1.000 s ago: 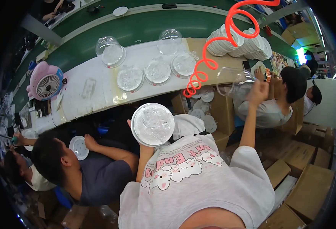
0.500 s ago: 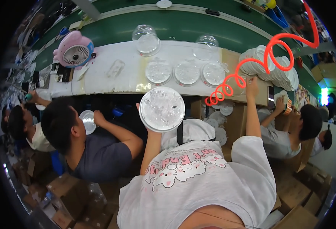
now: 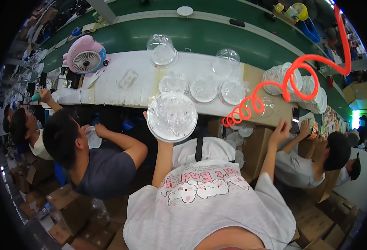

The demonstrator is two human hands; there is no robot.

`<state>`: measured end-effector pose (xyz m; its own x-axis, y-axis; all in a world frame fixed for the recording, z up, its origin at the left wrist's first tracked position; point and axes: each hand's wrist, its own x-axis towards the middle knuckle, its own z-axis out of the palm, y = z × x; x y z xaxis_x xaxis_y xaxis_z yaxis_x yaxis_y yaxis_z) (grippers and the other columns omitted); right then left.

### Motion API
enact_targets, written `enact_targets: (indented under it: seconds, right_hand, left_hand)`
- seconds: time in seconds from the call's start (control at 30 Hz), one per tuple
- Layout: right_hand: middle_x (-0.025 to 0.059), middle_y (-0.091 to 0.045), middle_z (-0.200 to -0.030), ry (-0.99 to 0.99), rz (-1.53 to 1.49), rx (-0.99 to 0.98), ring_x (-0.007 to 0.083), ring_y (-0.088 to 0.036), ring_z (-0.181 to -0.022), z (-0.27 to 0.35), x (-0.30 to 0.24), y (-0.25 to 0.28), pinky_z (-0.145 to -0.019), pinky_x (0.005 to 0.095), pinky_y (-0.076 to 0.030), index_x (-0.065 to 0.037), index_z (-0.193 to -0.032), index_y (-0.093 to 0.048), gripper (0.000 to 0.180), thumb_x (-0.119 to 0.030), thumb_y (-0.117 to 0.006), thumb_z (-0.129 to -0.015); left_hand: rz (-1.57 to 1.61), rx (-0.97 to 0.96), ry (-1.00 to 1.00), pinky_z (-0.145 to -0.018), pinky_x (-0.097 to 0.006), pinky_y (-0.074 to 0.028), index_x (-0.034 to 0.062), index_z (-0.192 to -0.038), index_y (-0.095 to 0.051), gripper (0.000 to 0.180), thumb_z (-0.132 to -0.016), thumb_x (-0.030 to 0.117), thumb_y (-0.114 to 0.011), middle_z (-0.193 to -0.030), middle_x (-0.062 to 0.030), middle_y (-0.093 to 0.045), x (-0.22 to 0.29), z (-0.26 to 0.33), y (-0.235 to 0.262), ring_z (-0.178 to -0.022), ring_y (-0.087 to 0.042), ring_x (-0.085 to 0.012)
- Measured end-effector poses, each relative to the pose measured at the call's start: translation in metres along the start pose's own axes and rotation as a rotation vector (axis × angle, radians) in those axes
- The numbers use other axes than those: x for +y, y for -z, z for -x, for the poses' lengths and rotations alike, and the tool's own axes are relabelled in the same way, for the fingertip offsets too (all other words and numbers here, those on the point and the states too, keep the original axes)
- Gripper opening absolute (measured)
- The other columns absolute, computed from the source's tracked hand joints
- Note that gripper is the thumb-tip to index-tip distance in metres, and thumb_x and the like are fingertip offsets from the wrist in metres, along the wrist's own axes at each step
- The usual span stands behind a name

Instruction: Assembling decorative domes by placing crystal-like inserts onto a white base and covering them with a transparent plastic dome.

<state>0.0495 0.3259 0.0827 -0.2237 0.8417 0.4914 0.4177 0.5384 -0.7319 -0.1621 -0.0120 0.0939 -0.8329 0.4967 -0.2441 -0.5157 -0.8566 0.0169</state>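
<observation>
Above a light printed T-shirt (image 3: 208, 196), a round clear plastic disc (image 3: 172, 116) is held up by the left hand (image 3: 162, 141), whose fingers are closed on its lower rim from beneath. Compared with half a second ago, the disc is seen slightly further left and lower against the white bench top (image 3: 121, 83), and the whole scene has swung a little to the right. The right hand (image 3: 280, 132) is raised with fingers spread, pressed against the side of a brown cardboard box (image 3: 254, 143), grasping nothing.

Behind the disc, three similar clear discs (image 3: 203, 88) are laid in a row on the bench, with two clear domes (image 3: 163, 50) further back by the green conveyor belt (image 3: 217, 37). A stack of white discs (image 3: 304, 89) is set to the right, crossed by an orange coiled hose (image 3: 283, 83) that hangs in front of it. A pink desk fan (image 3: 86, 58) is placed at the left.

A seated person in a dark shirt (image 3: 104, 171) is bent over on the left, and another person (image 3: 304, 166) on the right. Brown cartons (image 3: 67, 208) are stacked on the floor on both sides.
</observation>
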Motion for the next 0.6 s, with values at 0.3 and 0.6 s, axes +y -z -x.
enact_targets:
  seconds: [0.3, 0.6]
  right_hand:
    - [0.0108, -0.052, -0.110, -0.824, -0.940, -1.279, 0.0190, -0.054, -0.094, 0.136, -0.146, -0.069, -0.080, 0.0304, -0.043, -0.005, -0.127, -0.033, 0.048, -0.036, -0.038, -0.091]
    - [0.0074, -0.055, -0.100, -0.884, -0.739, -1.305, 0.0145, -0.057, -0.084, 0.133, -0.182, -0.151, -0.072, 0.0292, -0.048, -0.008, -0.124, -0.037, 0.041, -0.030, -0.040, -0.090]
  left_hand:
    - [-0.145, 0.118, 0.003, -0.098, -0.042, -0.031, 0.0098, -0.123, -0.044, 0.065, -0.082, 0.059, -0.034, -0.129, -0.0091, -0.041, -0.012, -0.003, 0.009, -0.114, -0.041, -0.0290]
    - [-0.475, 0.138, 0.006, -0.096, -0.036, -0.035, 0.0031, -0.120, -0.043, 0.042, -0.085, 0.026, -0.037, -0.120, -0.0110, -0.049, 0.072, -0.020, 0.026, -0.110, -0.047, -0.0232]
